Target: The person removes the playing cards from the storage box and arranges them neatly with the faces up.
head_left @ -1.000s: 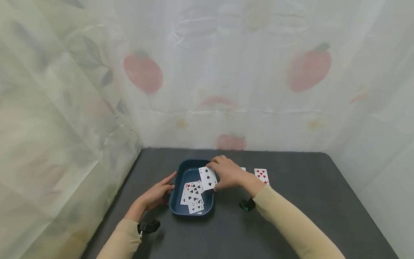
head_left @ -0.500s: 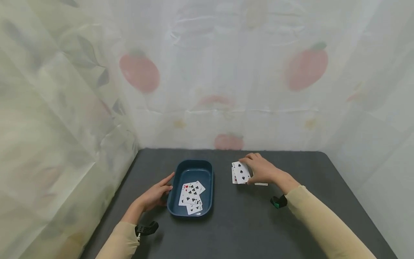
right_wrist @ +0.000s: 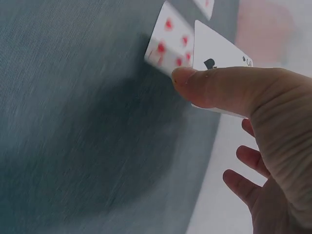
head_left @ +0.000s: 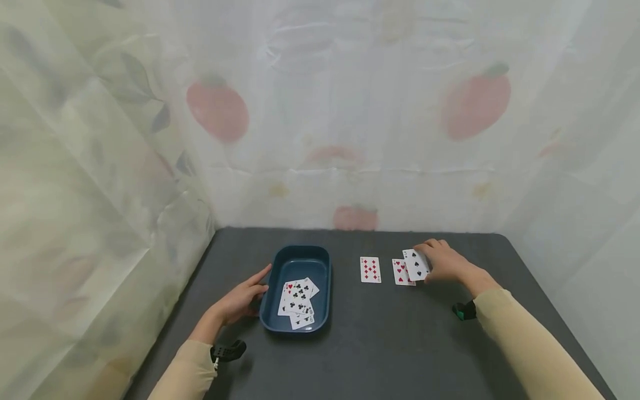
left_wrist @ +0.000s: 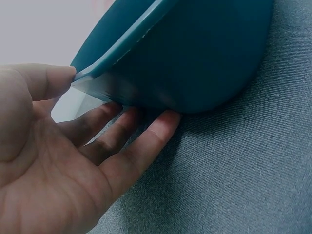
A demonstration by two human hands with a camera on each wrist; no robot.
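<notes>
In the head view my right hand (head_left: 446, 263) pinches a three of spades playing card (head_left: 415, 265) by its right side. The card is above the table and overlaps a hearts card (head_left: 398, 271) from this viewpoint. The right wrist view shows my thumb (right_wrist: 214, 87) across the face of the spade card (right_wrist: 209, 41), with the other fingers behind or below. My left hand (head_left: 240, 301) touches the left side of a blue tray (head_left: 325, 278). In the left wrist view, its fairly straight fingers (left_wrist: 146, 141) rest against the outer wall, and its thumb is at the rim.
Several overlapping cards lie in the tray, a clubs card (head_left: 300, 295) on top. On the dark table (head_left: 370, 344), a diamonds card (head_left: 370, 270) lies between the tray and the hearts card. Patterned curtains (head_left: 300, 111) enclose the table's back and sides.
My right hand has carried the three of spades rightward, from over the tray, past the diamonds card, to the hearts card. My left hand has stayed at the tray.
</notes>
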